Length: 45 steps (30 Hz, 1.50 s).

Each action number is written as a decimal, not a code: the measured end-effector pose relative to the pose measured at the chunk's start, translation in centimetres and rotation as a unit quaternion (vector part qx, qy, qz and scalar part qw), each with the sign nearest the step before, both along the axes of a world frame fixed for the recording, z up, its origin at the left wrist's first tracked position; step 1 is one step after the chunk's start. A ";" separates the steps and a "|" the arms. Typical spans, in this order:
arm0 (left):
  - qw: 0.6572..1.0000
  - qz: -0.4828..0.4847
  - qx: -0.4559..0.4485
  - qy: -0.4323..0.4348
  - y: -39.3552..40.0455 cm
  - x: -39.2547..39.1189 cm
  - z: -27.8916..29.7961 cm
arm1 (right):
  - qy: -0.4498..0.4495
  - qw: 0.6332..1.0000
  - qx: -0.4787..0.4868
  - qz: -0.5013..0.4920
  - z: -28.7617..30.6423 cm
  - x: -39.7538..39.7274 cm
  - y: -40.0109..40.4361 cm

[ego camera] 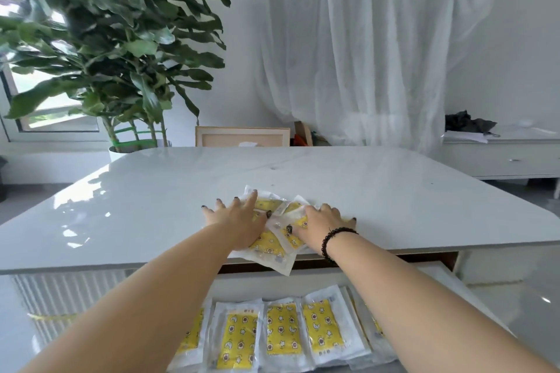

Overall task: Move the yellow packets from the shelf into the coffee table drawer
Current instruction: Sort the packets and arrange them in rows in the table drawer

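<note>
A loose pile of yellow packets (pixel 269 244) in clear wrappers lies at the near edge of the white coffee table (pixel 151 206), one corner hanging over the edge. My left hand (pixel 239 218) lies flat on the pile's left side, fingers spread. My right hand (pixel 322 221), with a dark bead bracelet at the wrist, presses on the pile's right side, fingers extended. Below the table edge the drawer (pixel 448 278) stands pulled out. Several yellow packets in the drawer (pixel 283 328) lie side by side in a row, partly hidden by my forearms.
A large potted plant (pixel 115 48) stands behind the table at the left. A wooden frame (pixel 242 136) and white curtains (pixel 363 39) are behind it. A low white cabinet (pixel 500 157) with dark cloth on it sits at the right.
</note>
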<state>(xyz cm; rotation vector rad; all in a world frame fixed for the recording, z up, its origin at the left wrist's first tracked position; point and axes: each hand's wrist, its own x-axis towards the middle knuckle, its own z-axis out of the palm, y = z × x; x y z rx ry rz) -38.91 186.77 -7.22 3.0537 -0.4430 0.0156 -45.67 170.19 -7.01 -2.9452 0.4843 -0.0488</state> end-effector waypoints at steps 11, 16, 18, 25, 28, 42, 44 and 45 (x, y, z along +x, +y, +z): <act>0.990 -0.133 0.012 -0.041 0.9 -6.3 2.5 | -0.107 0.987 0.102 -0.067 1.6 -1.9 0.5; 0.971 -0.194 0.132 -0.033 2.3 -7.4 1.0 | -0.077 0.954 0.227 -0.182 2.6 -3.1 -0.1; 0.962 -0.203 0.175 -0.053 2.3 -7.5 0.8 | -0.094 0.937 0.274 -0.194 2.5 -3.5 -0.4; 0.929 -0.190 0.273 -0.162 2.3 -9.1 3.2 | -0.142 0.935 0.269 -0.183 3.1 -4.6 -1.1; 0.920 -0.182 0.281 -0.202 2.5 -9.7 4.4 | -0.169 0.935 0.259 -0.172 3.8 -4.8 -1.3; 0.908 0.005 -0.419 0.020 8.0 -12.0 8.0 | -0.276 0.833 0.478 -0.029 8.3 -10.1 0.9; 0.865 -0.004 -0.498 0.058 8.9 -13.0 8.0 | -0.249 0.832 0.495 -0.020 7.5 -11.1 1.0; 0.837 -0.010 -0.540 0.087 9.2 -13.5 7.9 | -0.230 0.833 0.503 -0.013 7.3 -11.5 1.0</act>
